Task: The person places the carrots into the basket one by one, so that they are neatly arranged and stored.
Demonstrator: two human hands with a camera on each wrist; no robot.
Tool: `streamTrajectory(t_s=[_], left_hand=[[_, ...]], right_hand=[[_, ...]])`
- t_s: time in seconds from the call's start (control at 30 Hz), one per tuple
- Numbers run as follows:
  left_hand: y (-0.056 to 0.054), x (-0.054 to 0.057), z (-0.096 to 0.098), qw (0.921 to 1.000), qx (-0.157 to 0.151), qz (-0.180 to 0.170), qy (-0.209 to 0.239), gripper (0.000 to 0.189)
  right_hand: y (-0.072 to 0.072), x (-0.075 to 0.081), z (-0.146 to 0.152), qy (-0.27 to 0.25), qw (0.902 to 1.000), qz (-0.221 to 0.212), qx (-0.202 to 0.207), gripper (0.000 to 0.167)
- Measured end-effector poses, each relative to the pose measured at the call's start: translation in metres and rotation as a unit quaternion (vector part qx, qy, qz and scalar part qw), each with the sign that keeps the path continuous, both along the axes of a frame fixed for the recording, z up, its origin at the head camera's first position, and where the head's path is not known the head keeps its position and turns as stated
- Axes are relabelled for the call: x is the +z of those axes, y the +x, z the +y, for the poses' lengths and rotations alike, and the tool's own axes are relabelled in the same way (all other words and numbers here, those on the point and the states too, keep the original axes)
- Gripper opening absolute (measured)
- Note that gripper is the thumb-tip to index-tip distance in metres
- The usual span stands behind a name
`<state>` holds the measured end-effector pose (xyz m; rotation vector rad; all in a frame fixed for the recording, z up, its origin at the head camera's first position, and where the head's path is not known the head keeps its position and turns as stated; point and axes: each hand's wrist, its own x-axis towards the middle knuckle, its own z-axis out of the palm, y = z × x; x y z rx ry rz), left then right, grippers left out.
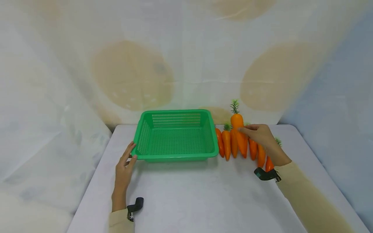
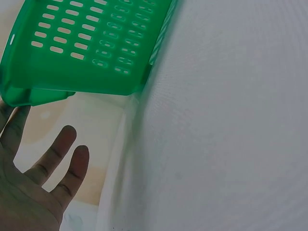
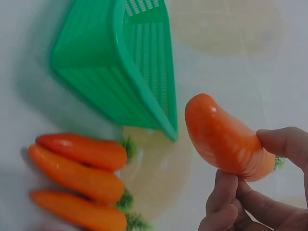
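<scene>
My right hand (image 1: 260,136) pinches an orange carrot (image 1: 237,122) with a green leafy top between thumb and fingers. In the right wrist view the carrot (image 3: 224,139) is raised, its blunt tip pointing toward the basket side. A green plastic basket (image 1: 175,159) with slotted walls stands at the back of the table, nothing inside it. At its front left corner, my left hand (image 1: 123,171) touches the rim. The left wrist view shows the fingers (image 2: 54,153) spread and fairly straight, some reaching the rim (image 2: 19,98) and others free.
Several more carrots (image 1: 226,144) lie in a row right of the basket, leafy ends toward the back, some partly hidden by my right hand. A white cloth covers the table (image 1: 186,197). Patterned sheets (image 1: 204,64) hang behind and at both sides.
</scene>
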<state>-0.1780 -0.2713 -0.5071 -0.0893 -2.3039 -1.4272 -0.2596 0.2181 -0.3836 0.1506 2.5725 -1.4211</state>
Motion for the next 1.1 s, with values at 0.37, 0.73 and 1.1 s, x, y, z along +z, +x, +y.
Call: streamTrajectory(t_s=[0.37,0.73,1.1], left_hand=[[-0.015,-0.037,-0.009,0.9999,0.007,-0.011,-0.002,0.047],[-0.002,-0.007,0.008,0.9999,-0.003,-0.009,0.011,0.046],[-0.016,-0.037,-0.005,1.0000,0.002,-0.006,0.005,0.047]], right_hand=[[-0.014,-0.006,-0.050,-0.019,0.9996,0.005,0.018,0.063],[-0.029,-0.013,-0.093,-0.071,0.9969,-0.007,0.035,0.052],[-0.041,-0.023,-0.138,-0.091,0.9949,-0.009,0.044,0.049]])
